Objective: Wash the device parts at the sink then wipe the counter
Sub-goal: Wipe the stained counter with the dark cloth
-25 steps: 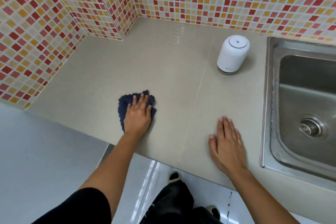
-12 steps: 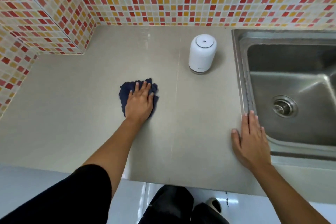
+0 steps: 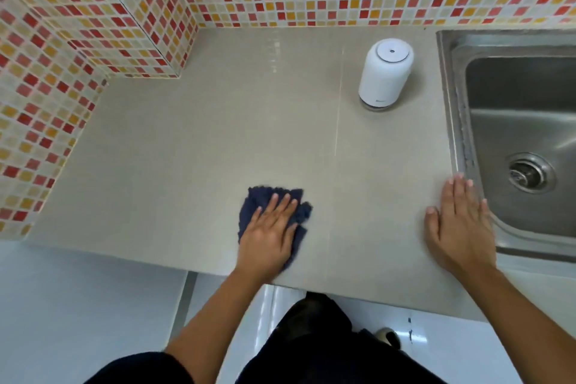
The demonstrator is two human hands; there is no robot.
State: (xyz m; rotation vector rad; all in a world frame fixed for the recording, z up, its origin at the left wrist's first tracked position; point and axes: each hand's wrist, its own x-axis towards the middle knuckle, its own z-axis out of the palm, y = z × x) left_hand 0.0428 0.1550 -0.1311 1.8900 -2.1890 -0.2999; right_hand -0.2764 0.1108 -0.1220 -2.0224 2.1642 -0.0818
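Fingers (image 3: 282,203) flat on the cloth (image 3: 300,215) right at the counter (image 3: 187,150) edge, not gripping, so could slip off; right hand (image 3: 459,224) just splayed.

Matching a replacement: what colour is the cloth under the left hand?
Dark navy blue cloth, seen in the head view, its only view.

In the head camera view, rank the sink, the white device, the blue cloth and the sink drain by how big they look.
1. Sink, largest, though cut off by the frame edge.
2. White device and blue cloth: look similar; the left hand covers much of the cloth, so no ranking between them.
3. Sink drain, smallest.
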